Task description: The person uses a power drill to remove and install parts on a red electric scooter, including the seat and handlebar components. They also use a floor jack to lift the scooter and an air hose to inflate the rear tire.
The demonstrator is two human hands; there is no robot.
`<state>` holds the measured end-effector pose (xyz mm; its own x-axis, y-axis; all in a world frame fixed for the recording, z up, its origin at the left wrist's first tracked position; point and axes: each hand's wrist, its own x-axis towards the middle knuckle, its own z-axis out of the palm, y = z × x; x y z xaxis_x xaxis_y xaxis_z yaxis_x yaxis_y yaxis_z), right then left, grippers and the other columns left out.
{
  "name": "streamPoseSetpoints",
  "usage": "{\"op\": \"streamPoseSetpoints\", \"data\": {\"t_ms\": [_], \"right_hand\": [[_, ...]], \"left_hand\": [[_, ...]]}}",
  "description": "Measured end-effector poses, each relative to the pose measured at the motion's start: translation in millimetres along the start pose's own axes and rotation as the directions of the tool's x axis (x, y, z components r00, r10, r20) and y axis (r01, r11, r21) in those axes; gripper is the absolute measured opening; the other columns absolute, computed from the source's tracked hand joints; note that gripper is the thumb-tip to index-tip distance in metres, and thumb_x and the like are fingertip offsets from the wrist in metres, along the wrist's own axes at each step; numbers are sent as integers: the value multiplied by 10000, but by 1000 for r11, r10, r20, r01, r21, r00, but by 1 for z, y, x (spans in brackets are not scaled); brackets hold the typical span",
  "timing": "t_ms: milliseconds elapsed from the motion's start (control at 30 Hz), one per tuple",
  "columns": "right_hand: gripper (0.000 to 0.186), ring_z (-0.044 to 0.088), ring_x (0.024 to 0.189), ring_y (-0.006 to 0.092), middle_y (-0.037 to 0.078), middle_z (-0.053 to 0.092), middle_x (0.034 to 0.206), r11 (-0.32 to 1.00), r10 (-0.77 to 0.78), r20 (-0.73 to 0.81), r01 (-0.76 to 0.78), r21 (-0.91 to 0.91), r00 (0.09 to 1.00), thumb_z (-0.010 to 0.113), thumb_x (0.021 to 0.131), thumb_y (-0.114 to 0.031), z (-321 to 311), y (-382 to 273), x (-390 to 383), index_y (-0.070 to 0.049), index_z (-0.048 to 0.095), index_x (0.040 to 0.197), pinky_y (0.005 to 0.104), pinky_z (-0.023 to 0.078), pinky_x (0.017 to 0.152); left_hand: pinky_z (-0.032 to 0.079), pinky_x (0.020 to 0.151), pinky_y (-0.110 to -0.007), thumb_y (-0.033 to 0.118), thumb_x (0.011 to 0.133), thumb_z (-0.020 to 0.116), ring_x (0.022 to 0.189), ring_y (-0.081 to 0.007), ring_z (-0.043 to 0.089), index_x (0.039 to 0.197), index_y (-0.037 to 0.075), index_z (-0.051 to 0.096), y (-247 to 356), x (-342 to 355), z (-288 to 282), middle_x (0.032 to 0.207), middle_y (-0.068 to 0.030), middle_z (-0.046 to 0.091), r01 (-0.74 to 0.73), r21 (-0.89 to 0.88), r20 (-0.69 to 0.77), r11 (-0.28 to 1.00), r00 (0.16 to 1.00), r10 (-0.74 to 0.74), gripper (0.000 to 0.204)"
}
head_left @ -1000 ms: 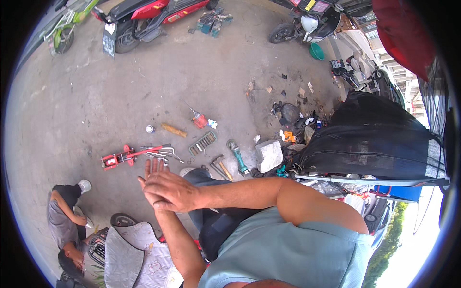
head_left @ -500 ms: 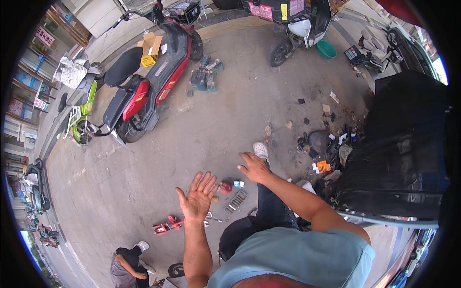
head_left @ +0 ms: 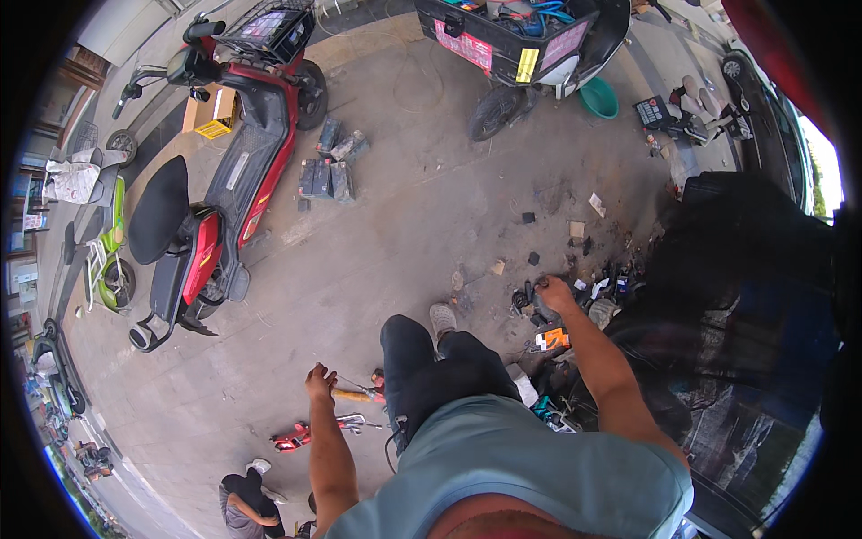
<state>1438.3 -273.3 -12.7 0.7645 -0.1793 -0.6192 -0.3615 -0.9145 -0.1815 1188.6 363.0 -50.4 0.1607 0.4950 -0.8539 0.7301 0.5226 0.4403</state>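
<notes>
My left hand (head_left: 321, 384) hangs out to the left of my legs, its fingers drawn together. A thin line runs beside its fingertips, and whether the hand holds it I cannot make out. Below and beyond it on the ground lie a yellow-orange handle (head_left: 352, 395) and a red metal tool or part (head_left: 293, 438). My right hand (head_left: 554, 293) is stretched out to the right with curled fingers. In the picture it overlaps the edge of a heap of dark parts (head_left: 540, 316); contact is unclear. An orange-and-white box (head_left: 551, 339) lies just below that hand in the heap.
A red-and-black scooter (head_left: 211, 242) stands at the left, with a green one (head_left: 112, 238) behind. Dark battery blocks (head_left: 316, 180) lie on the pavement. Ahead are another scooter (head_left: 503, 54) and a green basin (head_left: 599, 97). A large black cover (head_left: 745, 332) fills the right. Another person (head_left: 251, 503) is at lower left.
My hands have moved apart, the left one outward and down, the right one outward over the heap. Their spread fingers have curled. The view has shifted, and more of my legs shows.
</notes>
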Motion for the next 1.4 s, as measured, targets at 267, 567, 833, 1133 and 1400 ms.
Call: {"op": "streamPoseSetpoints", "data": {"t_ms": [267, 567, 833, 1133, 1400], "right_hand": [[432, 652, 1116, 375, 177, 706, 1159, 993, -95, 112, 102, -61, 989, 679, 853, -353, 9, -193, 246, -90, 679, 1196, 427, 512, 978], [640, 633, 1179, 367, 245, 671, 1233, 997, 53, -97, -48, 56, 994, 709, 819, -339, 81, -336, 678, 17, 575, 1333, 414, 490, 1026], [740, 518, 1308, 430, 296, 524, 1392, 933, 308, -303, -224, 284, 902, 681, 845, -185, 99, -431, 971, 15, 347, 1474, 488, 456, 1083], [271, 662, 759, 244, 131, 639, 928, 359, -12, -85, 84, 930, 996, 550, 968, -21, 136, -488, 980, -31, 527, 1238, 380, 585, 639], [311, 651, 737, 286, 167, 633, 799, 619, -666, 13, 543, 568, 746, 637, 966, -171, -43, -599, 504, -40, 560, 1237, 426, 503, 691]], "left_hand": [[553, 832, -394, 310, 957, 624, 985, -301, 699, 1349, 13, 526, 181, 109, 217, 1276, -151, 628, -41, -102, 113, 994, 992, 53, 502], [524, 844, -337, 252, 974, 668, 943, -210, 686, 1193, 27, 616, 371, 282, 497, 1120, -81, 669, -364, -119, 411, 924, 829, 380, 318], [507, 990, -339, 165, 1003, 632, 1097, -191, 611, 1250, -33, 574, 415, 421, 635, 1196, -122, 634, -474, -185, 498, 861, 710, 498, 322], [495, 999, -342, 165, 984, 667, 1085, -196, 631, 1235, -35, 571, 447, 408, 685, 1195, -122, 640, -472, -187, 512, 862, 702, 495, 334], [518, 850, -371, 360, 909, 726, 1037, -257, 626, 1496, -79, 332, 605, 220, 683, 1233, -210, 633, -532, -78, 601, 843, 650, 465, 832]]}}
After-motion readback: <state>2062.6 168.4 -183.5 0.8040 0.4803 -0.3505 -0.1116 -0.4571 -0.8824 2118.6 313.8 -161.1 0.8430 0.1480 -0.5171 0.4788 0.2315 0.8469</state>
